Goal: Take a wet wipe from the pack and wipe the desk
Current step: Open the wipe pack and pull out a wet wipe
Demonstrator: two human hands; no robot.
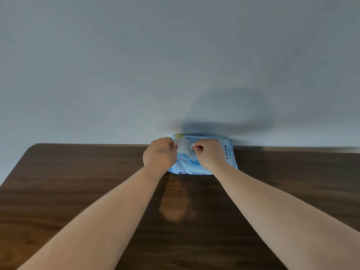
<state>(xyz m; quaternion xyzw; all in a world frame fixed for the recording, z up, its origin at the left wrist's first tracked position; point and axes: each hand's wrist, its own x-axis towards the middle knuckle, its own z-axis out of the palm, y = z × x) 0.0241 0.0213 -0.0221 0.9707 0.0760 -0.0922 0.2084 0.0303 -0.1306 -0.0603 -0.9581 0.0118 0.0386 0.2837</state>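
Observation:
A light blue wet wipe pack (229, 152) lies on the dark wooden desk (78, 182) at its far edge, against the wall. My left hand (158, 154) pinches the pale flap (182, 146) on top of the pack, lifted at its left side. My right hand (208, 153) rests on the pack's middle, its fingertips closed on a small white bit of wipe (192, 146) at the opening. Both forearms reach in from the bottom of the view.
A plain grey wall (175, 65) rises directly behind the desk. The desk's rounded far-left corner (36, 146) shows at left. A bright reflection lies on the wood between my forearms.

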